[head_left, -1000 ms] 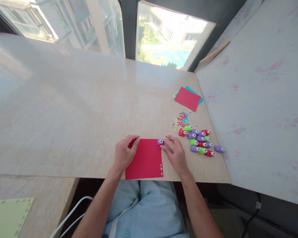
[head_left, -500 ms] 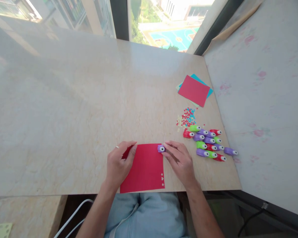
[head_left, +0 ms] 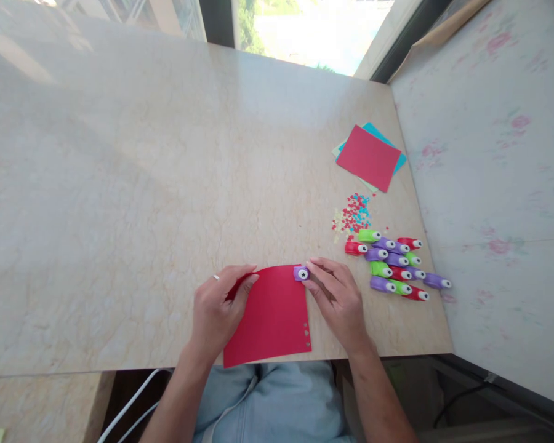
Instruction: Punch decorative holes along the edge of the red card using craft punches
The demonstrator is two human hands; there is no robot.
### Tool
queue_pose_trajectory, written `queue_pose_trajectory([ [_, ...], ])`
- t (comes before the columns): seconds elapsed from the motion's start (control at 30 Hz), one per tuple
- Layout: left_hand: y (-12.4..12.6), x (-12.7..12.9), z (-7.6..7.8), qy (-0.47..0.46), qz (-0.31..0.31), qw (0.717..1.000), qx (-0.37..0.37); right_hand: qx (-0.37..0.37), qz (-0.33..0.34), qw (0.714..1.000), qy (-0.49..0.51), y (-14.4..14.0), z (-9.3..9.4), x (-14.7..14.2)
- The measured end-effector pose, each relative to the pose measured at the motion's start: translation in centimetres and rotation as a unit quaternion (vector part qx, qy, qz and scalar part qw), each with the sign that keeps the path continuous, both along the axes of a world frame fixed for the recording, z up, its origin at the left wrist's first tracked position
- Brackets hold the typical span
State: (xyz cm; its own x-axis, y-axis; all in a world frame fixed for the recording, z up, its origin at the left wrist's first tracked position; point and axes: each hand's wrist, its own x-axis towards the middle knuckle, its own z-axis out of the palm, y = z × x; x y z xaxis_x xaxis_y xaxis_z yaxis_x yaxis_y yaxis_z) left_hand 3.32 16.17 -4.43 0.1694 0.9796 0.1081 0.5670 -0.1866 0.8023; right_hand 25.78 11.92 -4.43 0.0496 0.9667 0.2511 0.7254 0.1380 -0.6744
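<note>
A sheet of red paper (head_left: 272, 320) lies at the table's front edge, its far side bowed up a little. Small punched shapes run along its lower right edge. My left hand (head_left: 219, 307) pinches the upper left part of the paper between thumb and fingers. With thumb and fingertips my right hand (head_left: 339, 298) grips a purple craft punch (head_left: 301, 273), which has a white button with a dark star. This punch sits at the paper's upper right corner; whether the paper is in its slot is too small to tell.
To the right stand several purple, green and red craft punches (head_left: 399, 274) in a cluster. Beyond them lies a scatter of paper confetti (head_left: 354, 214), then a stack of coloured paper (head_left: 369, 157). A flowered wall panel (head_left: 498, 184) borders the table (head_left: 166, 184) on the right.
The camera view has shifted slightly. The paper's far edge now bows up more, and its right edge looks a little tilted. Both hands keep their grips.
</note>
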Motion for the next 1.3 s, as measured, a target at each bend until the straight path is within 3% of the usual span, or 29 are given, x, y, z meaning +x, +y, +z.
queue_pose_trajectory([
  [1.3, 0.00, 0.12, -0.01, 0.015, 0.011, 1.000, 0.021, -0.002, -0.004, 1.000, -0.007, 0.23, 0.03, -0.21],
])
